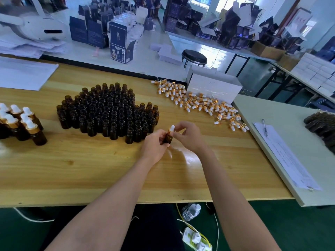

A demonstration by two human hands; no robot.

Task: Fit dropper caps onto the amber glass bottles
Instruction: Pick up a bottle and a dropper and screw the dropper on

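Our left hand (154,144) wraps its grip round one amber bottle (167,138), steadying it close over the tabletop (90,169), so our right hand (188,136), grip pinched on the dropper cap (171,129), can seat it (loose caps (199,103) lie near on the right, for reach).

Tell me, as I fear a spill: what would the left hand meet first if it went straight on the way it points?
Probably the right hand, close across the amber bottle the left hand grips; farther on, the loose dropper caps.
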